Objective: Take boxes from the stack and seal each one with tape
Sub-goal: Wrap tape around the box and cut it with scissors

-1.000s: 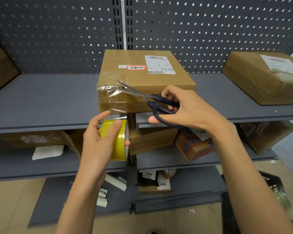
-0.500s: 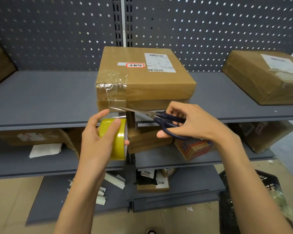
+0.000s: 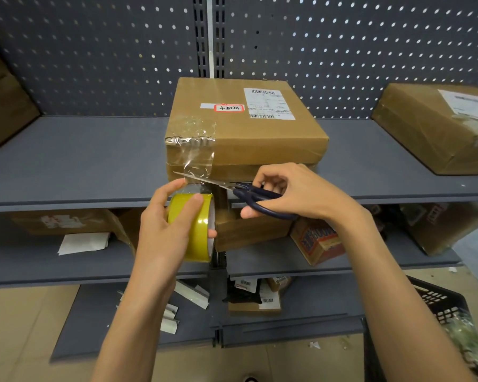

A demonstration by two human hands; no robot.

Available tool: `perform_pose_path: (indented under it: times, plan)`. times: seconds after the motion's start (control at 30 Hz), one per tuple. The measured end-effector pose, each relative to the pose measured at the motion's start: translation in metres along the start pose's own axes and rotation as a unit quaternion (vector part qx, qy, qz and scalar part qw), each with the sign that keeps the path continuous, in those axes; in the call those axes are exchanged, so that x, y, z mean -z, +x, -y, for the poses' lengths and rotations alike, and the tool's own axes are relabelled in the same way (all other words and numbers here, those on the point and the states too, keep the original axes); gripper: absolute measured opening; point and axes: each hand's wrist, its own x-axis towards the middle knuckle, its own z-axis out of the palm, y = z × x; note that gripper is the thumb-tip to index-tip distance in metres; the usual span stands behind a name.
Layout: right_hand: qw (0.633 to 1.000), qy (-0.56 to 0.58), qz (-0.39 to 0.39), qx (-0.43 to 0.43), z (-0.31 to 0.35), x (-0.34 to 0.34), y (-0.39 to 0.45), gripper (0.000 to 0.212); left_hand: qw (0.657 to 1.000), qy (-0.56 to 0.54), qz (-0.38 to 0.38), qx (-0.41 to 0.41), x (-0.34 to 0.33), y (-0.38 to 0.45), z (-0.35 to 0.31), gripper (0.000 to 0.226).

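A brown cardboard box (image 3: 249, 133) with a white shipping label and a red-edged sticker sits on the grey top shelf (image 3: 80, 166), seemingly on a second flat box. Clear tape (image 3: 195, 150) runs from the box's top left corner down its front face to a yellow tape roll (image 3: 198, 230). My left hand (image 3: 163, 230) grips that roll just below the shelf edge. My right hand (image 3: 295, 194) holds dark-handled scissors (image 3: 240, 188), whose blades point left and meet the tape strip at the bottom front of the box.
Another taped brown box (image 3: 442, 125) lies on the top shelf at the right, and a brown box (image 3: 0, 106) shows at the left edge. Lower shelves hold several boxes and paper scraps. A black crate (image 3: 439, 307) stands on the floor at the right.
The scissors dropped from the box's top front edge to the bottom of its front face, at the tape strip. The tape now lies flatter against the box front. My left hand stayed put.
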Motion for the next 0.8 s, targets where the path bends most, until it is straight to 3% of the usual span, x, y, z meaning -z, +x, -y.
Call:
perform_pose_path:
  times: [0.23, 0.8]
  plan:
    - [1.000, 0.009, 0.001, 0.011, -0.0040, -0.0001, 0.0027, 0.033, 1.000, -0.002, 0.002, 0.000, -0.0013, -0.0005, -0.0015, 0.035]
    - [0.999, 0.020, -0.008, 0.040, -0.0052, 0.0001, 0.0025, 0.039, 1.000, -0.023, 0.000, 0.008, -0.0027, -0.0004, -0.0005, 0.037]
